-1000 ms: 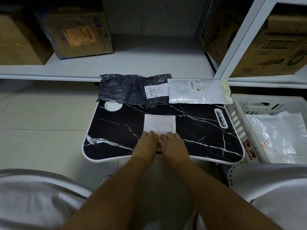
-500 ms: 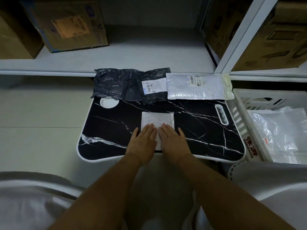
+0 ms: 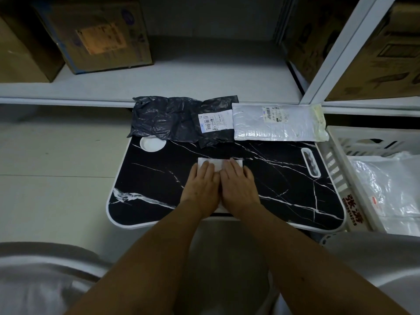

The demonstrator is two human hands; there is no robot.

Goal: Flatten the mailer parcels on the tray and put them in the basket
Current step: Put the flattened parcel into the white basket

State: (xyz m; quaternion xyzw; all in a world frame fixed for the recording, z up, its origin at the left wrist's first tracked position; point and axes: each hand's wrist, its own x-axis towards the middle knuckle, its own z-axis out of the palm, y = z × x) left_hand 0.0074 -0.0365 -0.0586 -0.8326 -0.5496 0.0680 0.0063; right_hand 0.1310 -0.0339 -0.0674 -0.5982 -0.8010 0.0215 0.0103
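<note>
Both hands, left [image 3: 202, 185] and right [image 3: 238, 185], lie flat together on the small white bubble mailer [image 3: 218, 164] mid-tray [image 3: 284, 178]; we should press evenly outward.

Both forearms are bare, with no watch, ring or glove on the left hand [image 3: 201, 187] or the right hand [image 3: 238, 185]. Light grey cloth covers both knees [image 3: 41, 278] at the near left and near right corners.

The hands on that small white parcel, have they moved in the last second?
Yes. Both hands slid forward over the parcel, toward the black mailer.
</note>
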